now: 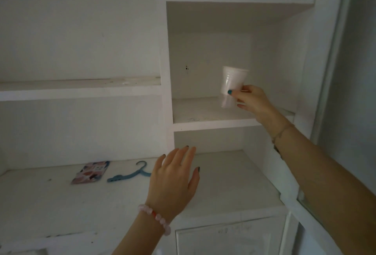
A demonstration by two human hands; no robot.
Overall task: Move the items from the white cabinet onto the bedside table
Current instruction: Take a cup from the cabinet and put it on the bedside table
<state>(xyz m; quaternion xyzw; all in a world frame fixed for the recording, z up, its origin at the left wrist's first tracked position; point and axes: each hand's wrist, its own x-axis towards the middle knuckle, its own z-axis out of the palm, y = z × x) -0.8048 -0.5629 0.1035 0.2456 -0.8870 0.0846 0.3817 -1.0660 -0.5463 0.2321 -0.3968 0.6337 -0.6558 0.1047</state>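
Up in the white cabinet, right hand grips a plastic cup — left hand hovers, fingers spread.

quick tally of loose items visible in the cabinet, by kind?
Cup: 1, white plastic, held by the right hand in the middle cubby
Hanger: 1, blue, lying on the wide lower shelf
Patterned flat packet: 1, lying left of the hanger
Total: 3
The left hand is empty.
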